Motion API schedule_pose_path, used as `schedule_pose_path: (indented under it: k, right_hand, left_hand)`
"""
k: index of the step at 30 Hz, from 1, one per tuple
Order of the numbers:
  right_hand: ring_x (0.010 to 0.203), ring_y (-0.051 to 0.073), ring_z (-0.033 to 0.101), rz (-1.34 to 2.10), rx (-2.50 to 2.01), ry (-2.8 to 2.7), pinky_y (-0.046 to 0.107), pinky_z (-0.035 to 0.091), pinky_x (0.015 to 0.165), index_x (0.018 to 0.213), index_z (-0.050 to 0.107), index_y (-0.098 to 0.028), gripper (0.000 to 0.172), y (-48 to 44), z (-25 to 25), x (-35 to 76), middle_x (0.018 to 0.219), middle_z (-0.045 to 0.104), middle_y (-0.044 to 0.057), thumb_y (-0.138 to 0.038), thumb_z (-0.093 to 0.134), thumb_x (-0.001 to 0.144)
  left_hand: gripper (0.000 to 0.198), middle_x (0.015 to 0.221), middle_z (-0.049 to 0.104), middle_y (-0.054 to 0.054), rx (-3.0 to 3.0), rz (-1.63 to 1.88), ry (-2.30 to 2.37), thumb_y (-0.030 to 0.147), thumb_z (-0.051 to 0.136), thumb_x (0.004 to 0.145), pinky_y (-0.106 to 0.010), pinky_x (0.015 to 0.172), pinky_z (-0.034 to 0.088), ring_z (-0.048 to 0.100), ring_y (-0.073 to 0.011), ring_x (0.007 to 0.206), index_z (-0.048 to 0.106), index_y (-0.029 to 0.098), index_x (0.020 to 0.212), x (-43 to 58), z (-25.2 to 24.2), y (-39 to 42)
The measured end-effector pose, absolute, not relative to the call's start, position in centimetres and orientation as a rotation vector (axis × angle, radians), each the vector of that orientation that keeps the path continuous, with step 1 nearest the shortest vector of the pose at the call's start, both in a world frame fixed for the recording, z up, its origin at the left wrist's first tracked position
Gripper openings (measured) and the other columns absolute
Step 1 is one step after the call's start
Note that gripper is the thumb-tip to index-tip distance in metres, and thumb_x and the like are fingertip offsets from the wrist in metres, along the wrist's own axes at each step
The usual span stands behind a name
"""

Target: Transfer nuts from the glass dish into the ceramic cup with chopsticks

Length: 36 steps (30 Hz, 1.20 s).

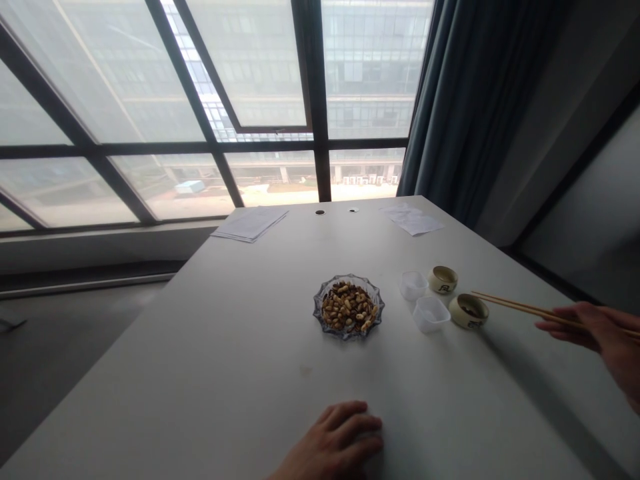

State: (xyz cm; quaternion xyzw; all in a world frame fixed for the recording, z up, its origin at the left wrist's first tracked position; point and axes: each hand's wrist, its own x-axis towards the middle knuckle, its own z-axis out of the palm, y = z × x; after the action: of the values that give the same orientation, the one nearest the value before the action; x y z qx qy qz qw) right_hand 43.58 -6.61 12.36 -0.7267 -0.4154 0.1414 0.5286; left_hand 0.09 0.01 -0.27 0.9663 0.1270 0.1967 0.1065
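Wooden chopsticks [530,311] | right grip [597,330] pinching them | tips just beside ceramic cup [469,311] | left grip [333,437] flat, empty

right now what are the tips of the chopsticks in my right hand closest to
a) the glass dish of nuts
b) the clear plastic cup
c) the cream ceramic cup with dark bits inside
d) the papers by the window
c: the chopsticks in the right hand end just at the rim of the cream ceramic cup, nearer than anything else listed.
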Motion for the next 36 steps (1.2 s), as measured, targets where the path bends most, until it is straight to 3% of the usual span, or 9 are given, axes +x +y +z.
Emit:
schedule_pose_path:
  k: [4,8,15,36]
  right_hand:
    - [0.080,0.033,0.078,0.389,-1.706,-0.946,0.041,0.064,0.084,0.090,0.076,-0.031,0.016,-4.2,14.7,36.8,0.083,0.079,0.008,-0.046,0.071,0.088]
    - [0.071,0.028,0.078,0.654,-1.541,-1.188,0.037,0.065,0.072,0.089,0.077,-0.020,0.035,-0.7,15.3,31.6,0.078,0.079,0.010,-0.054,0.072,0.087]
    - [0.065,0.021,0.074,0.867,-1.566,-1.667,0.028,0.056,0.061,0.077,0.074,-0.018,0.044,4.6,14.8,25.6,0.069,0.076,0.006,-0.051,0.054,0.098]
    - [0.072,0.023,0.076,0.949,-1.606,-1.603,0.028,0.058,0.066,0.078,0.074,-0.019,0.038,5.9,15.5,26.3,0.073,0.077,0.005,-0.052,0.061,0.093]
  left_hand:
    - [0.023,0.131,0.069,-0.001,2.840,0.589,0.391,0.036,0.057,0.104,-0.028,0.110,0.046,0.055,-0.0187,0.130,0.062,0.023,0.122,0.1,-0.3,0.0]
    - [0.026,0.132,0.068,-0.002,2.860,0.597,0.362,0.039,0.057,0.104,-0.028,0.111,0.044,0.054,-0.0190,0.130,0.061,0.023,0.124,0.0,-0.4,0.1]
    - [0.024,0.131,0.068,0.000,2.918,0.631,0.355,0.034,0.059,0.104,-0.025,0.113,0.042,0.053,-0.0168,0.131,0.063,0.023,0.124,-0.1,-0.6,0.2]
    - [0.025,0.129,0.069,0.001,2.955,0.623,0.355,0.040,0.059,0.103,-0.023,0.113,0.041,0.054,-0.0151,0.130,0.064,0.026,0.123,-0.1,-0.7,0.1]
